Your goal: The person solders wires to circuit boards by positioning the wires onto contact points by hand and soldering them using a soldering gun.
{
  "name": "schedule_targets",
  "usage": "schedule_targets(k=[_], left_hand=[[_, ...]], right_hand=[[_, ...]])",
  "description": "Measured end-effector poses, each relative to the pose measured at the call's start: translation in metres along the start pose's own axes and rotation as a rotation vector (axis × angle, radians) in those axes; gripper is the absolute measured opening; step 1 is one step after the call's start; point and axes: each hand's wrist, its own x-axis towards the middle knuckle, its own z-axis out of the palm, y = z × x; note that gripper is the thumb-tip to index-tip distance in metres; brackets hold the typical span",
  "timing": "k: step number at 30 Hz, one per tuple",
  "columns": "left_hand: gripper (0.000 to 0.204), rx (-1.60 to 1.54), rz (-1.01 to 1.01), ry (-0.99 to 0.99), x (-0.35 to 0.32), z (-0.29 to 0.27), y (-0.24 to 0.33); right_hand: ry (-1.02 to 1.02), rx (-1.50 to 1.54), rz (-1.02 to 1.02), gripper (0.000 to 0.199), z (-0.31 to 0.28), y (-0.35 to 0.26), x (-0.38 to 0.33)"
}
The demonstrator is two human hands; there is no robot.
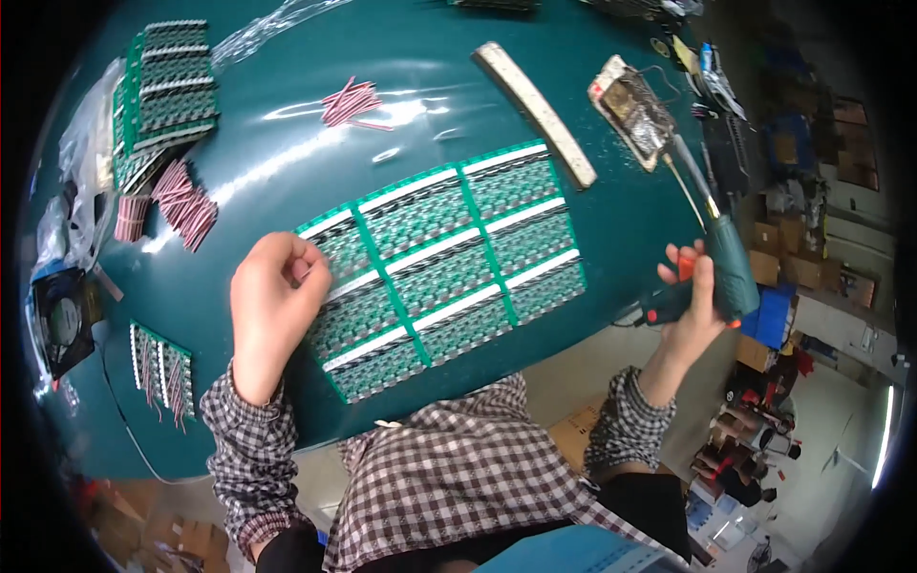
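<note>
A large panel of green circuit boards [444, 272], crossed by white strips, lies in front of me on the table. Over its left edge is my left hand [280, 286], fingers curled in a pinch; whatever they hold, if anything, is hidden. To the right of the panel, my right hand [695, 315] grips a green soldering gun [732, 263] with an orange trigger. Its metal tip points away from me, toward a solder-stained metal tray [632, 110]. Beyond the panel sits a small loose pile of pink and dark wires [351, 103].
Stacked green boards [172, 81] stand far left, with bundled wires [186, 205] below them. A small board with wires attached [162, 372] lies near left, close to a black fan [65, 320]. A pale curved strip [535, 110] lies beyond the panel on the green table [277, 57].
</note>
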Motion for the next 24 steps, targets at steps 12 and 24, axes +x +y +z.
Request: schedule_targets(k=[12, 24], left_hand=[[0.006, 0.017, 0.146, 0.049, 0.005, 0.004, 0.0], [0.01, 0.021, 0.243, 0.154, 0.005, 0.012, -0.007]], right_hand=[[-0.665, 0.302, 0.51, 0.045, 0.043, -0.015, -0.05], [-0.861, -0.006, 0.314, 0.044, 0.063, -0.02, -0.069]])
